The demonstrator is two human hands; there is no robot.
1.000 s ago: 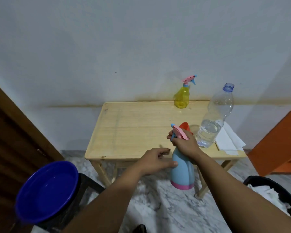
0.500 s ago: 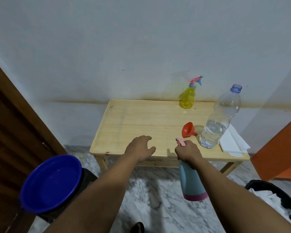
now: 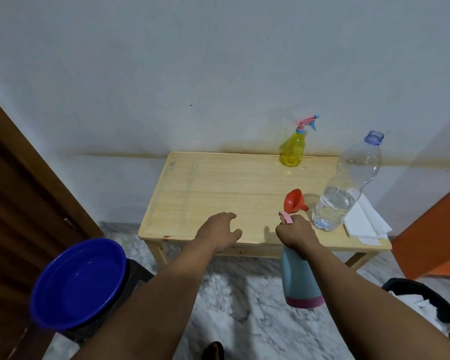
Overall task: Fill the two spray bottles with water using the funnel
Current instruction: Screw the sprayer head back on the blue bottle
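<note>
My right hand (image 3: 298, 236) grips the neck of a light blue spray bottle (image 3: 300, 279) with a pink base and pink trigger head, held in the air in front of the wooden table's (image 3: 218, 183) near edge. My left hand (image 3: 218, 231) hovers over the table's front edge with loosely curled fingers, holding nothing. An orange-red funnel (image 3: 294, 201) lies on its side on the table just beyond my right hand. A yellow spray bottle (image 3: 292, 152) with a pink trigger stands at the back. An uncapped clear water bottle (image 3: 346, 188), partly filled, stands at the right.
White paper sheets (image 3: 364, 223) lie on the table's right end. A blue basin (image 3: 78, 284) sits on a dark stool at the lower left. A black bin (image 3: 431, 305) stands at the lower right, an orange panel (image 3: 431, 229) right, a brown door (image 3: 18, 193) left.
My right hand has lowered the blue spray bottle below table height, uncovering the funnel. My left hand let go of the bottle's side and moved up over the table's front edge.
</note>
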